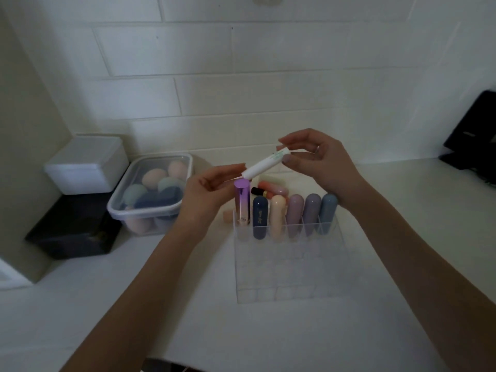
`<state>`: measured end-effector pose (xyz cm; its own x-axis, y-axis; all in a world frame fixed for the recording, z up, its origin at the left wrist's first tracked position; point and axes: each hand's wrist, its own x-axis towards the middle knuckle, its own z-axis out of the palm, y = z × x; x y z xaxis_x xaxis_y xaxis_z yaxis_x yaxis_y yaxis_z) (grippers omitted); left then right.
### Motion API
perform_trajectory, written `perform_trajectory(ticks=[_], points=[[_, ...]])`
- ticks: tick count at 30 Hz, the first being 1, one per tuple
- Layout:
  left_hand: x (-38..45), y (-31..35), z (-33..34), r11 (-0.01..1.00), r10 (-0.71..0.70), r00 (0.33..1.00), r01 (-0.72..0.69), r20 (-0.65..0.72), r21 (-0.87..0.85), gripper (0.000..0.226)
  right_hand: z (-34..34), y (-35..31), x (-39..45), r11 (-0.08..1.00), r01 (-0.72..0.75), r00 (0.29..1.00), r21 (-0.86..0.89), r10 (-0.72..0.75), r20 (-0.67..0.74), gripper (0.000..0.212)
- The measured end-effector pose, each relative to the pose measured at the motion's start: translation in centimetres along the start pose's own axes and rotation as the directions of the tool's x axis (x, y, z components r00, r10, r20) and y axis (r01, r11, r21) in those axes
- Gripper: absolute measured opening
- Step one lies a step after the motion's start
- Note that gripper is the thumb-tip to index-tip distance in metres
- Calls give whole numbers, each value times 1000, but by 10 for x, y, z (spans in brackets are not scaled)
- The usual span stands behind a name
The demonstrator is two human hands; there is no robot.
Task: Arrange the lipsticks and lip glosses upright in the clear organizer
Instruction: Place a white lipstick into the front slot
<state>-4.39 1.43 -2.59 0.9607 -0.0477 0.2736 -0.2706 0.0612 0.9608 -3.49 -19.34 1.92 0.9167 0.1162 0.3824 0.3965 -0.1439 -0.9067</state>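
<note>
Two hands meet above the clear organizer [290, 264], which stands on the white counter [402, 237]. The right hand [319, 162] pinches the upper end of a white tube [264, 165] between thumb and fingers [288, 159]; the remaining fingers are spread loosely above it. The tube is tilted, its lower end pointing down and left. The left hand [208, 191] is partly open, its fingertips at the lower end of the tube; whether they touch it cannot be told.

Six items stand upright in the far row of the organizer, one per compartment. From left to right: a metallic purple-to-pink lipstick [242, 204], a dark blue capsule [259, 217], a peach capsule [277, 217], a mauve capsule [294, 214], a lavender capsule [312, 213] and a light blue capsule [328, 212]. The nearer rows hold nothing.

Behind the organizer, further lipsticks [268, 190] lie flat on the counter, among them a black-and-gold one and coral ones. A small peach item [227, 216] lies just left of the organizer.

To the left stands a lidded clear container [150, 191] of makeup sponges. Beside it, a white box [87, 165] rests on a black box [73, 229].
</note>
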Motion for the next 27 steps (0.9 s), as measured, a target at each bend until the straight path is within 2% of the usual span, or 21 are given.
perform_trajectory(ticks=[5,8,10,12,14,18,24,27], points=[[-18,4,2,992,-50,998,45,-45,-119,25,-7,-20,-12,999,29,996,-23,-31,-81,24],[-35,15,3,979,25,978,-66,-208,-191,25,1,-36,-31,996,79,987,-30,-83,-141,17],[-45,25,7,983,142,946,-170,-291,-75,25,11,-46,-44,992,121,977,-37,-126,-171,14],[-53,35,16,972,233,937,-230,-261,41,22,23,-53,-56,989,142,974,-40,-147,-171,14],[-57,42,22,969,248,939,-240,-238,59,20,32,-55,-66,988,156,973,-18,-157,-169,15],[-59,55,23,969,228,924,-245,-306,-18,22,45,-55,-83,984,167,975,-55,-173,-137,17],[-74,67,30,957,216,922,-266,-321,-120,31,65,-56,-98,964,223,973,-142,-229,-26,25],[-78,63,23,954,151,949,-213,-278,-209,39,68,-61,-102,964,163,987,-209,-161,23,23]])
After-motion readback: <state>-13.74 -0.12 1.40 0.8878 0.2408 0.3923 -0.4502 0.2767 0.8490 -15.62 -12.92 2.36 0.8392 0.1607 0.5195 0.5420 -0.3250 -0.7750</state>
